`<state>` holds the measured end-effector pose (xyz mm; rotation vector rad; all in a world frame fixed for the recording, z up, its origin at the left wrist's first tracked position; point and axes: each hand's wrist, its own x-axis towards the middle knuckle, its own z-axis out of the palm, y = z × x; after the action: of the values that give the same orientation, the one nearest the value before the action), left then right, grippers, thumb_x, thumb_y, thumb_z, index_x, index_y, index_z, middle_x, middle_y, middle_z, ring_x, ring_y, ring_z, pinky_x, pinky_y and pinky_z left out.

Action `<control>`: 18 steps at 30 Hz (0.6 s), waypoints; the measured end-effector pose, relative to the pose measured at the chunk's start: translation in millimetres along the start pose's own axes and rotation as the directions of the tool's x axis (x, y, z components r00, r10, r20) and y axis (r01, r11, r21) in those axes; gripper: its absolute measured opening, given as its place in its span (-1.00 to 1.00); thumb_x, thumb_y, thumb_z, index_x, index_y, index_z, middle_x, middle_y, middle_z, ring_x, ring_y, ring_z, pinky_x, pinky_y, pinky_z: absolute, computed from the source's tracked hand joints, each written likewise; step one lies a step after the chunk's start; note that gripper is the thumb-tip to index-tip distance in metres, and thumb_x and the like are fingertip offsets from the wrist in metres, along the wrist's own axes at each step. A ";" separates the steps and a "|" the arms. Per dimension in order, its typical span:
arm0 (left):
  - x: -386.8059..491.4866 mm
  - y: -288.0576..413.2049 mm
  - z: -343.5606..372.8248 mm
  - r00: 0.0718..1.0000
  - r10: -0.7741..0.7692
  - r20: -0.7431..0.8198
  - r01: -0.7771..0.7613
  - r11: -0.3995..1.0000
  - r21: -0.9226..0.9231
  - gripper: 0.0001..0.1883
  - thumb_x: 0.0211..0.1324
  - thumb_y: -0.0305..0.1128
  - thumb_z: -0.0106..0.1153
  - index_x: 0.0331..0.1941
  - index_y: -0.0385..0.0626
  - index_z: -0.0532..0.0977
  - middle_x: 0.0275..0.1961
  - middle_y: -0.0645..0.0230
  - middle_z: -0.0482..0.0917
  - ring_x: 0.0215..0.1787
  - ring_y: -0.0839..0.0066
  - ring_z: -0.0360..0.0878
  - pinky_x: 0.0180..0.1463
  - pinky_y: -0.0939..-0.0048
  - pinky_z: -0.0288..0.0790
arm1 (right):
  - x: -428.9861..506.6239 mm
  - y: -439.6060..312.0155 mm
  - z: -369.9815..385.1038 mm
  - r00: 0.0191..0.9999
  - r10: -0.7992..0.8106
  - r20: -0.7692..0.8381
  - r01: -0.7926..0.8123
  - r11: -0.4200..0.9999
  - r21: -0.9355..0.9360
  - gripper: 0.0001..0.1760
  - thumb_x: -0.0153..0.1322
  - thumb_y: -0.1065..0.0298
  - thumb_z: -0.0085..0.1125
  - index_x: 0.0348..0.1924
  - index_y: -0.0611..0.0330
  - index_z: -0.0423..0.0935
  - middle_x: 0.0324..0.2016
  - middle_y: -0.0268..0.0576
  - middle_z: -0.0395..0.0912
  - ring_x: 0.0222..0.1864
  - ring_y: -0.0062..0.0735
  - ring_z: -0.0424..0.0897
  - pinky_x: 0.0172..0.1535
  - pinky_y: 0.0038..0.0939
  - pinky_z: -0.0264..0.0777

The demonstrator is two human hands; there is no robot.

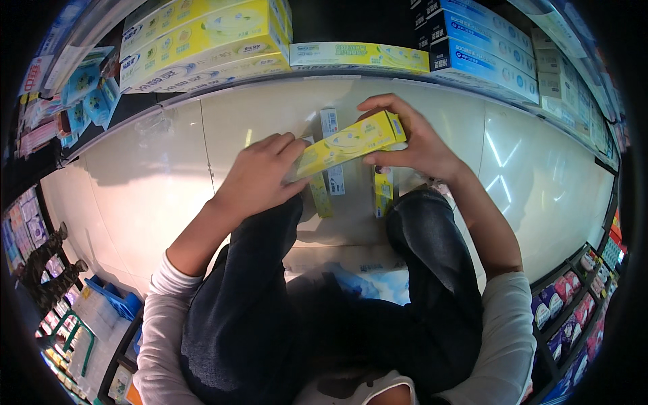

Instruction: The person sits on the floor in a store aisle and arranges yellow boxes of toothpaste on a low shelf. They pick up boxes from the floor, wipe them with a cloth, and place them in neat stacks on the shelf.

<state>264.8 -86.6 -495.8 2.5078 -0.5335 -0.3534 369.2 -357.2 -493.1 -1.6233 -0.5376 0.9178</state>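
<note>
A yellow toothpaste carton (349, 140) is held aslant above the tiled floor, between my two hands. My left hand (266, 174) grips its lower left end, the fingers over the top and the thumb below. At the upper right end, my right hand (412, 136) curls around the carton, thumb underneath. Something pale shows under that end; I cannot tell what it is. Beneath, on the floor between my knees, lie a white carton (335, 181), a yellow carton (321, 196) just left of it, and another yellow carton (383, 192) near my right knee.
Ahead, a low shelf (349, 76) bears stacked yellow cartons (207, 40), a single yellow carton (359, 55) and blue cartons (486, 50). Packets (83, 101) lie at the upper left. A blue plastic basket (114, 298) and another person's legs are at left; shelved packs (554, 298) stand lower right.
</note>
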 end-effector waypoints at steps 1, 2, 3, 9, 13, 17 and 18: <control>-0.5 1.3 -7.6 1.000 0.002 0.012 -0.002 0.999 0.044 -0.56 0.00 -0.25 0.34 -0.05 -0.16 0.45 -0.21 0.17 0.52 -0.16 0.16 0.54 -0.09 0.22 0.49 | -0.8 -9.0 -2.5 0.998 -0.064 -0.011 0.062 0.993 -0.101 -0.26 0.24 0.43 0.45 0.25 0.06 0.33 -0.02 -0.25 0.55 0.06 -0.39 0.54 0.17 -0.36 0.36; -0.4 3.1 -14.9 1.000 0.004 0.023 -0.006 0.996 0.089 -0.58 0.00 -0.25 0.34 -0.07 -0.16 0.47 -0.22 0.19 0.53 -0.17 0.19 0.54 -0.10 0.24 0.48 | -3.5 -18.7 -4.2 0.991 -0.129 -0.031 0.119 0.966 -0.232 -0.28 0.20 0.38 0.49 0.20 0.06 0.40 -0.04 -0.25 0.57 -0.02 -0.36 0.56 0.14 -0.34 0.38; 0.8 5.4 -21.0 0.999 0.005 0.035 -0.010 0.991 0.135 -0.59 -0.01 -0.26 0.34 -0.10 -0.15 0.48 -0.23 0.22 0.53 -0.17 0.21 0.54 -0.11 0.26 0.48 | -4.3 -26.5 -2.5 0.984 -0.181 -0.006 0.159 0.881 -0.446 -0.30 0.19 0.36 0.50 0.18 0.07 0.43 -0.05 -0.24 0.57 -0.04 -0.34 0.56 0.13 -0.34 0.39; 17.6 17.8 -36.1 0.985 0.166 -0.046 -0.160 0.981 0.113 -0.59 -0.01 -0.21 0.37 -0.11 -0.12 0.49 -0.29 0.25 0.49 -0.23 0.25 0.51 -0.18 0.29 0.45 | 8.4 -38.9 13.5 0.951 -0.222 0.213 0.302 0.546 -0.781 -0.38 0.19 0.21 0.49 0.09 0.11 0.52 -0.13 -0.19 0.59 -0.05 -0.28 0.55 0.05 -0.31 0.46; 18.3 20.9 -49.7 0.982 0.107 -0.158 -0.097 0.993 0.073 -0.57 0.02 -0.17 0.37 -0.07 -0.11 0.51 -0.26 0.24 0.50 -0.21 0.25 0.53 -0.16 0.31 0.45 | 8.9 -44.3 6.9 0.926 -0.303 0.225 0.327 0.344 -0.880 -0.41 0.26 0.10 0.42 0.09 0.12 0.51 -0.18 -0.18 0.60 -0.09 -0.27 0.58 0.00 -0.27 0.48; 16.2 21.2 -69.4 0.957 0.108 -0.270 -0.107 0.994 0.018 -0.51 0.03 -0.14 0.39 0.01 -0.11 0.53 -0.12 0.21 0.57 -0.07 0.23 0.55 -0.02 0.33 0.44 | 10.4 -76.0 -12.0 0.946 -0.259 0.197 0.294 0.420 -0.858 -0.41 0.29 0.03 0.37 0.08 0.14 0.51 -0.21 -0.15 0.61 -0.15 -0.23 0.61 0.00 -0.26 0.49; 15.5 18.5 -75.1 0.951 0.102 -0.293 -0.109 0.994 -0.006 -0.50 0.02 -0.13 0.39 0.02 -0.12 0.54 -0.07 0.19 0.58 -0.02 0.22 0.55 0.04 0.33 0.43 | 8.8 -87.6 -20.4 0.911 -0.371 0.177 0.296 0.293 -0.909 -0.41 0.30 0.00 0.35 0.09 0.13 0.51 -0.20 -0.14 0.61 -0.15 -0.21 0.62 -0.03 -0.29 0.51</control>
<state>299.5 -73.4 -426.2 2.4387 -0.5366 0.0538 401.7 -340.3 -410.4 -2.3881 -1.5026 0.1300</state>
